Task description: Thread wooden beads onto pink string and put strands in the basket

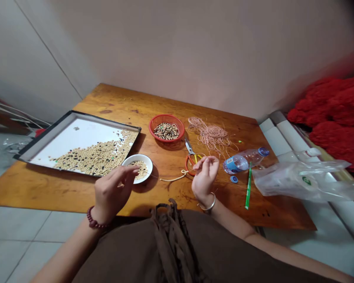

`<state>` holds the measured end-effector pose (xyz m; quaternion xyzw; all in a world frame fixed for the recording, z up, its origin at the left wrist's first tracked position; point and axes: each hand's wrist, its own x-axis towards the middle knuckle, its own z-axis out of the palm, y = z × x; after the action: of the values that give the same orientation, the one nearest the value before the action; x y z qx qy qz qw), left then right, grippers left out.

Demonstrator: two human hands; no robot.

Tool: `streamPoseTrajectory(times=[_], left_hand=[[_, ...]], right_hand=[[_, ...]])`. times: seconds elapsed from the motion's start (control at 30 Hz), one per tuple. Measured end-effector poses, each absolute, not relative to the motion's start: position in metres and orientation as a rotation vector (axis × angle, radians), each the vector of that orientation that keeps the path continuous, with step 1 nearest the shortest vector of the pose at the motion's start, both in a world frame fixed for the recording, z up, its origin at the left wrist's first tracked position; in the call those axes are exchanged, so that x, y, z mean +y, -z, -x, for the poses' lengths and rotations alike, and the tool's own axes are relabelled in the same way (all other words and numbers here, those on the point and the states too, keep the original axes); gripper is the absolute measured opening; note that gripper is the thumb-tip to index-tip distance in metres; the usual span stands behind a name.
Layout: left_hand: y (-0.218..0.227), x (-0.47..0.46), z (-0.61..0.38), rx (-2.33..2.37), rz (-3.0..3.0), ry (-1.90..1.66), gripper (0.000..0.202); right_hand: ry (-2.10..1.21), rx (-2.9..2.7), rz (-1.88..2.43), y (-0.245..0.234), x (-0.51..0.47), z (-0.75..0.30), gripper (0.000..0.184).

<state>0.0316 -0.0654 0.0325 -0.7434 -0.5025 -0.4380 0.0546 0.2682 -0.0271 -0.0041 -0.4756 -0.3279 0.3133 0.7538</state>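
My left hand (113,190) is pinched by the rim of a small white bowl (131,159) of pale beads, holding the end of a thin needle or wire that runs toward my right hand. My right hand (205,177) has its fingers curled and pinches the other end of a short strand of strung beads (173,179), which sags onto the wooden table (61,188). A dark bead bracelet is on my left wrist, a silver bangle on my right.
A black-rimmed tray (47,135) of loose beads lies at the left. A red basket (156,122) of mixed beads, scissors (190,151), pink cord (211,133), a water bottle (244,159), its cap (234,179), a green stick (248,190) and a plastic bag (301,181) lie to the right.
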Motion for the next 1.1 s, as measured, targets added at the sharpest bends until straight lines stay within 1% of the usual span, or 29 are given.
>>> streamPoseTrajectory(times=[0.1, 0.27, 0.4, 0.5, 0.57, 0.63, 0.73, 0.83, 1.0, 1.1], left_hand=[[-0.038, -0.069, -0.022, -1.486, 2.263, 1.329, 0.012], [-0.041, -0.078, -0.009, -1.63, 2.234, 1.297, 0.017], [-0.039, -0.079, -0.002, -1.616, 2.318, 1.274, 0.012], [-0.04, -0.075, -0.005, -1.554, 2.507, 1.156, 0.013], [-0.043, -0.068, -0.013, -1.438, 2.625, 1.065, 0.015], [-0.048, -0.057, -0.026, -1.289, 2.675, 1.049, 0.019], [-0.055, -0.035, -0.049, -1.101, 2.81, 0.942, 0.022], [-0.057, -0.011, -0.07, -1.12, 2.849, 0.896, 0.022], [-0.05, 0.012, -0.084, -1.245, 2.922, 0.87, 0.026], [-0.042, 0.014, -0.084, -1.362, 2.831, 0.963, 0.026]], right_hand=[[-0.692, -0.608, 1.003, -0.009, -0.034, -0.27, 0.005], [-0.643, -0.542, 0.98, -0.029, -0.046, -0.271, 0.008], [-0.72, -0.643, 0.959, -0.032, -0.045, -0.275, 0.01], [-0.897, -0.912, 1.067, -0.026, -0.038, -0.281, 0.005], [-1.063, -1.179, 1.181, -0.023, -0.034, -0.284, 0.011], [-1.239, -1.436, 1.233, -0.022, -0.031, -0.286, 0.018], [-1.49, -1.708, 1.138, -0.025, -0.026, -0.284, 0.026], [-1.632, -1.877, 1.071, -0.026, -0.02, -0.281, 0.028], [-1.506, -1.86, 1.122, -0.012, -0.008, -0.276, 0.022], [-1.45, -1.744, 1.118, -0.001, -0.005, -0.275, 0.021]])
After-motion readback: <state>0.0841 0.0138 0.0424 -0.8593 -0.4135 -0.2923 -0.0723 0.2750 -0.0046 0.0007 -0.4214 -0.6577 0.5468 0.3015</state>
